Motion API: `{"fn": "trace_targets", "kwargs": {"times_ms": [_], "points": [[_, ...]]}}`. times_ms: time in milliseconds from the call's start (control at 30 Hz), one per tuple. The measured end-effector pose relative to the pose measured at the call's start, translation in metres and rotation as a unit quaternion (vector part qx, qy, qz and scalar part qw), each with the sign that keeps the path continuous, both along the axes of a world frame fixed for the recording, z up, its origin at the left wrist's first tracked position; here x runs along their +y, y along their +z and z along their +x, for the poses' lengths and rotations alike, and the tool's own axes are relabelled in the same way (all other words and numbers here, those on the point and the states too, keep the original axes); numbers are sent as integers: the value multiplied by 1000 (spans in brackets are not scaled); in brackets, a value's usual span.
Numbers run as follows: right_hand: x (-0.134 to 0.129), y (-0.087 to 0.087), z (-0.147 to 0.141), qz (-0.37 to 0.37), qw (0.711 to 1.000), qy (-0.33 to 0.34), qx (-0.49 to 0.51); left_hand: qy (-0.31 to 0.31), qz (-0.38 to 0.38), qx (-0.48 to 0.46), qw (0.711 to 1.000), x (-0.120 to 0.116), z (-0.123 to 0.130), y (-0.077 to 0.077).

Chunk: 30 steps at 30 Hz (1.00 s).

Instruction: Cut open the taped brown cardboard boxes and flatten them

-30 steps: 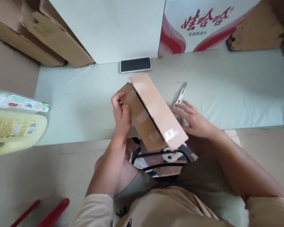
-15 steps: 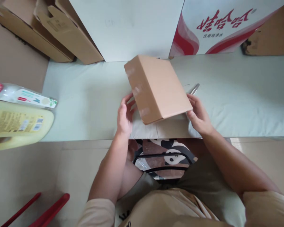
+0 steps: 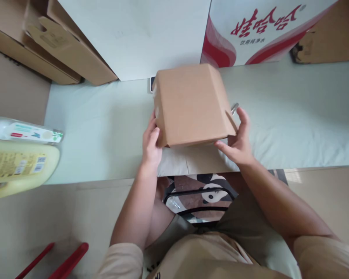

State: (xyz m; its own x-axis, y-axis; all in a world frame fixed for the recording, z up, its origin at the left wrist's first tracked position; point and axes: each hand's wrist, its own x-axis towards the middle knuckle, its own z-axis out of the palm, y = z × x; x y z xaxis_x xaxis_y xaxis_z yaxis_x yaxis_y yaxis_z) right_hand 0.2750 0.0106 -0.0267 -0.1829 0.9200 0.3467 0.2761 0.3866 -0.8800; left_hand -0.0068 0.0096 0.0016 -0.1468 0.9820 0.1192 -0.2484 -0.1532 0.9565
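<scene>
A brown cardboard box (image 3: pixel 192 104) is held up over the pale green cloth of the table (image 3: pixel 119 128), in front of me. My left hand (image 3: pixel 151 145) grips its left side near the lower corner, with the thumb on the near edge. At the lower right corner is my right hand (image 3: pixel 238 141), its thumb and fingers spread apart and its palm under a projecting cardboard edge. Just beyond that corner, a shiny metal object (image 3: pixel 234 108) is partly hidden by the box. The edge of a dark, white-rimmed object (image 3: pixel 152 84) shows behind the box's left side.
Folded cartons (image 3: pixel 69 50), a large white panel (image 3: pixel 139 35) and a red-and-white printed box (image 3: pixel 250 35) line the back. At the left lie a clear bottle (image 3: pixel 26 131) and a yellow jug (image 3: pixel 23 161). Red bars (image 3: pixel 69 261) show at lower left.
The box has turned, so its broad face is more level and its taped side is mostly out of view. My left hand has closed on its side; my right fingers have spread. The view has shifted slightly.
</scene>
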Motion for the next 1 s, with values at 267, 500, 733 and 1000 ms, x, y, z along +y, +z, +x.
{"fn": "trace_targets", "kwargs": {"times_ms": [267, 500, 733, 1000], "points": [[-2, -3, 3, 24, 998, -32, 46, -68, 9, 8, 998, -10, 0, -8], [-4, 5, -1, 24, 992, -123, 32, 26, -2, 64, 998, -2, 4, -12], [-10, 14, -7, 6, 988, -152, -17, 97, -9, 115, 989, -1, 0, -8], [-1, 22, -7, -32, 963, -258, 76, 70, 46, 127, 988, -13, -5, -9]]}}
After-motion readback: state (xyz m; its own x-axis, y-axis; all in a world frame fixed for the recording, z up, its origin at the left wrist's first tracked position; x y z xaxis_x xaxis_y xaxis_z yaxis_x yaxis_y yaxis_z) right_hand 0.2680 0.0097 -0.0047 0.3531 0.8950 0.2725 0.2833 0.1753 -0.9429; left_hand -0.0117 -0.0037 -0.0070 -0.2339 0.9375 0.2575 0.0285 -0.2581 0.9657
